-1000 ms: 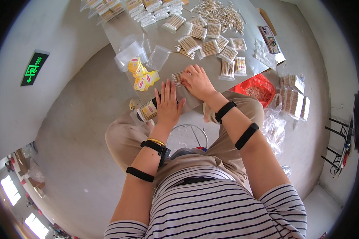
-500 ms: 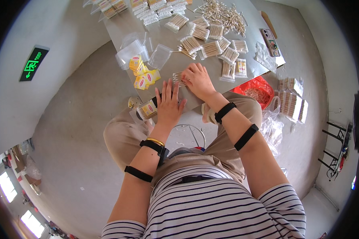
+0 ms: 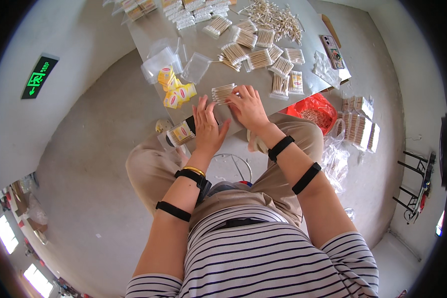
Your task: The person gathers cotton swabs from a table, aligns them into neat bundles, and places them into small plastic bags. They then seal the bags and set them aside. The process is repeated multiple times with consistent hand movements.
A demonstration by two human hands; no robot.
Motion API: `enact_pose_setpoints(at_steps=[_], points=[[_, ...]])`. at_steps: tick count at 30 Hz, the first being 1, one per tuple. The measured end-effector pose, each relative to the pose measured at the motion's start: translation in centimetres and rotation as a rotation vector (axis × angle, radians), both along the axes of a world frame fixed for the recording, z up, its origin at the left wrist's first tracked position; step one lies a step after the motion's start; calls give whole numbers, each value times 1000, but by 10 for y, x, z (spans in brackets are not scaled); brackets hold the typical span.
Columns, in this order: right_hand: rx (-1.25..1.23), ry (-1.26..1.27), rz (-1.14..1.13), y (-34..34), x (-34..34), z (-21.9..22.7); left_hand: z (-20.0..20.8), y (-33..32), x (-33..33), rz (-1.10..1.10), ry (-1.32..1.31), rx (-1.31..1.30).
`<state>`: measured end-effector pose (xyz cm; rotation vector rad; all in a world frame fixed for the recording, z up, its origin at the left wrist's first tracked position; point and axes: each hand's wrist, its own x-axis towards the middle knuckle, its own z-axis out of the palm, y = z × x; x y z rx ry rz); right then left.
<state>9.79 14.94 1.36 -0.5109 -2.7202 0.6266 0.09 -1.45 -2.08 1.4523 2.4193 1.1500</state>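
Note:
A small row of loose cotton swabs (image 3: 223, 93) lies on the grey table near its front edge. The fingers of my right hand (image 3: 249, 108) are bent around the row's right end. Just below the swabs, my left hand (image 3: 208, 130) is open, its fingers stretched out and its thumb apart, with fingertips close to the row. Beside my left wrist, a clear pack of cotton swabs with a yellow label (image 3: 180, 133) sits at the table's edge on a black item that my hand partly hides. Yellow label cards (image 3: 179, 93) lie in a loose pile to the left.
Clear empty bags (image 3: 196, 68) lie beyond the cards. Filled swab packs (image 3: 259, 58) and a heap of loose swabs (image 3: 278, 20) cover the far table. A phone (image 3: 332, 51) rests at the right edge. A red bag (image 3: 313, 111) and stacked packs (image 3: 355, 126) stand below.
My right hand has drawn back slightly toward the right, so more of the swab row shows. My left hand's fingers have tilted and lie nearer the row. The view has shifted a little.

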Motion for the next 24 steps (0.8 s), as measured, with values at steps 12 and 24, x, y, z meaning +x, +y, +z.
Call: enact_pose_setpoints(at_steps=[12, 24], points=[[30, -38, 2, 4, -7, 0, -13, 8, 3, 51, 83, 20], [32, -6, 5, 10, -17, -1, -8, 8, 3, 51, 75, -2]])
